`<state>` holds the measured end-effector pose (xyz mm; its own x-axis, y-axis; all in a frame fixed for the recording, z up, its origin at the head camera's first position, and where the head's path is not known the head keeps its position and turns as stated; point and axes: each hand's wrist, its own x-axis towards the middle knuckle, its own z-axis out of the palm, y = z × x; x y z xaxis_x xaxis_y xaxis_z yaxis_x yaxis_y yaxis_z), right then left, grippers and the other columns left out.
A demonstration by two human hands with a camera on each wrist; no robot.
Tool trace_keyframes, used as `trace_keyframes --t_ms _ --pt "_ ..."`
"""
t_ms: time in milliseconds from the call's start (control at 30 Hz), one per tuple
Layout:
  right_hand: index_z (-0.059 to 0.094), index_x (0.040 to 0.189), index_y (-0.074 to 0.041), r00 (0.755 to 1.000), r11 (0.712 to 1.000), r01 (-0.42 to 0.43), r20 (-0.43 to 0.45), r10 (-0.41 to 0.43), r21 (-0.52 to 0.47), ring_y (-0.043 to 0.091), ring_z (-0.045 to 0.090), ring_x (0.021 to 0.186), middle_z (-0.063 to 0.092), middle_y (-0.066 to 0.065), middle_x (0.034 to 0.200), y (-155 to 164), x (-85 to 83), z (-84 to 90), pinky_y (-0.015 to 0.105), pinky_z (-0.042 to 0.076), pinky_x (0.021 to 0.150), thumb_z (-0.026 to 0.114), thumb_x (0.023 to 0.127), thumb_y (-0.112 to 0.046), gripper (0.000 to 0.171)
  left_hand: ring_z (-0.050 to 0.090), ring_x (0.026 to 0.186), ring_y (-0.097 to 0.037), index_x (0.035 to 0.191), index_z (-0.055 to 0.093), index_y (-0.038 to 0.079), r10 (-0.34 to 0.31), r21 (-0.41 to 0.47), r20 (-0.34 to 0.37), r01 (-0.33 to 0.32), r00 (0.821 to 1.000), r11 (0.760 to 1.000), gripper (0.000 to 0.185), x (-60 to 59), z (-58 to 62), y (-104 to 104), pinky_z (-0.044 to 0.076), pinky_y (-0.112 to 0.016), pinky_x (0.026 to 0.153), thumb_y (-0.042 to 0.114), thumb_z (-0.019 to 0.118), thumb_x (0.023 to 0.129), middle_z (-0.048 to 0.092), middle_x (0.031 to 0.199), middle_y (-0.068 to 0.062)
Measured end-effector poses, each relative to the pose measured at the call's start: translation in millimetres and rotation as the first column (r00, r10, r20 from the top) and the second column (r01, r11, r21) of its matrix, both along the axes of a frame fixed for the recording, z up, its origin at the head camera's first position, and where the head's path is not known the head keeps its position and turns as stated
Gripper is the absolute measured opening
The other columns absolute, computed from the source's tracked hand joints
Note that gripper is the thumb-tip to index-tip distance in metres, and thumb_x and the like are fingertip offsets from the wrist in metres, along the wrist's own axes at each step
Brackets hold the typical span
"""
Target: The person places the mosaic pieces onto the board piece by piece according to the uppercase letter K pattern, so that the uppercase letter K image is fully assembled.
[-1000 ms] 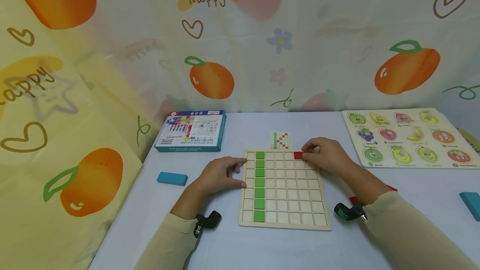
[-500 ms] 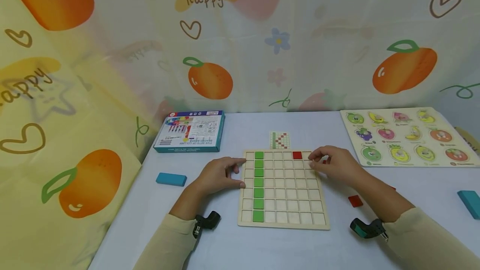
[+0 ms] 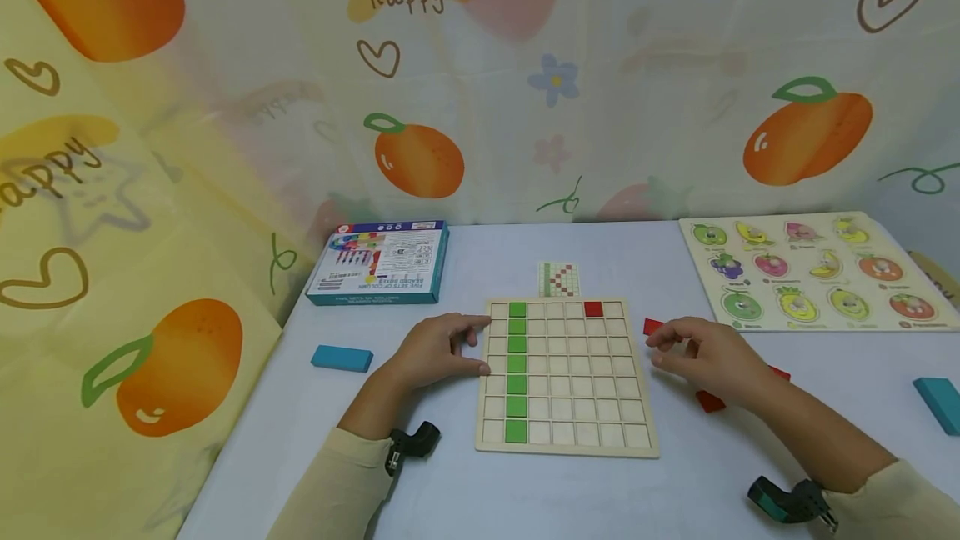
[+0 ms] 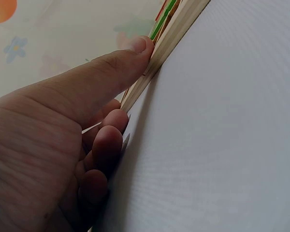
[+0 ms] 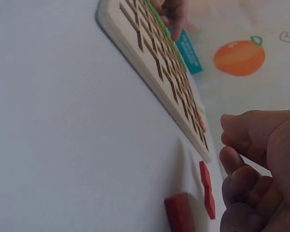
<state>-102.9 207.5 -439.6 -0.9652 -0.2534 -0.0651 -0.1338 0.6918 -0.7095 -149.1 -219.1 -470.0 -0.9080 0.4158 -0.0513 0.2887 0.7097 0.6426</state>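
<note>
A wooden grid board (image 3: 576, 454) lies flat on the table. Green square tiles (image 3: 517, 363) fill its second column from the left, and one red tile (image 3: 593, 308) sits in the top row, second from the right. At the board's left edge, the thumb and index finger of my left hand (image 3: 438, 348) touch the rim, spread apart. My right hand (image 3: 708, 357) hovers right of the board, fingers loosely bent with nothing between them. Close by it lie loose red tiles (image 3: 710, 402), partly hidden by the hand; red pieces (image 5: 207, 191) also show in the right wrist view.
A small pattern card (image 3: 558, 279) lies behind the board. Beyond my left hand are a teal-edged box (image 3: 378, 263) and a blue block (image 3: 342, 357). At back right lies a fruit picture board (image 3: 810, 273), with another blue block (image 3: 939, 402) at far right.
My right hand has let go of the red tile in the top row and drawn back right and toward me, over the loose red tiles. The left hand stays at the board's edge.
</note>
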Motion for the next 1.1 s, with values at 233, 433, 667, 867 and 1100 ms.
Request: trace_keyframes --t_ms 233,433,667,867,1100 --pt "0.078 0.11 -0.016 1.0 1.0 0.01 -0.004 -0.01 0.029 0.015 0.055 0.065 0.07 0.0 0.105 23 20.2 0.2 0.028 0.046 0.055 0.085 0.093 -0.023 0.02 0.057 0.077 -0.013 0.148 0.067 0.022 -0.001 -0.004 0.0 0.001 1.0 1.0 0.077 -0.7 -1.1 0 0.045 -0.029 0.066 0.038 0.097 0.079 0.061 0.099 0.011" --pt "0.078 0.113 -0.016 1.0 0.998 -0.005 -0.008 0.005 0.057 0.011 0.053 0.065 0.072 -0.006 0.101 40 36.5 -7.2 0.026 0.046 0.06 0.088 0.091 -0.023 0.026 0.057 0.077 -0.013 0.148 0.067 0.021 -0.007 0.004 -0.01 0.007 1.0 1.0 0.077 -1.2 -2.5 0 0.046 -0.029 0.066 0.038 0.097 0.079 0.061 0.099 0.011" --pt "0.078 0.116 -0.02 0.997 0.993 0.017 -0.076 -0.008 0.12 0.009 0.049 0.069 0.069 -0.006 0.109 48 48.9 -16.4 0.025 0.043 0.06 0.09 0.088 -0.023 0.031 0.057 0.077 -0.013 0.148 0.067 0.021 -0.002 0.001 -0.001 0.002 1.0 1.0 0.077 -0.4 -2.2 -1 0.046 -0.029 0.066 0.038 0.097 0.079 0.062 0.099 0.011" --pt "0.078 0.114 -0.022 0.995 0.989 0.022 -0.098 -0.007 0.149 0.008 0.049 0.07 0.066 -0.008 0.104 50 51.8 -21.0 0.025 0.044 0.061 0.09 0.086 -0.018 0.03 0.057 0.077 -0.012 0.148 0.067 0.022 0.006 0.005 0.011 -0.006 1.0 1.0 0.077 0.6 -1.6 0 0.045 -0.029 0.066 0.037 0.098 0.079 0.061 0.099 0.011" --pt "0.075 0.105 -0.022 0.992 0.988 0.011 -0.127 0.008 0.152 0.008 0.048 0.072 0.063 -0.011 0.096 50 50.6 -22.5 0.026 0.044 0.063 0.092 0.084 -0.017 0.028 0.057 0.076 -0.012 0.148 0.066 0.021 0.001 0.009 0.007 -0.001 1.0 1.0 0.076 0.7 0.7 1 0.046 -0.029 0.066 0.034 0.098 0.08 0.062 0.1 0.01"
